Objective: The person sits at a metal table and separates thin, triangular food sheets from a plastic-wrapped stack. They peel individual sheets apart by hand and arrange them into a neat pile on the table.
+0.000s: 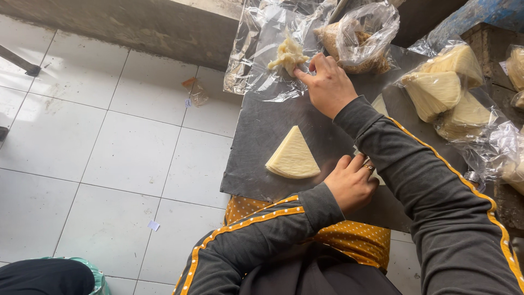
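A person's right hand (327,84), upper centre, pinches a pale filling lump (288,55) lying on a clear bag (262,60); the left hand (352,183), fingers curled loosely and holding nothing visible, rests beside a folded dough wedge (293,157) on the grey board (256,136).

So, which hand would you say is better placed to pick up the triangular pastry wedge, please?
Probably the left hand: it rests on the metal sheet beside the triangular pastry wedge, while the right hand is farther off, touching the dough lump.
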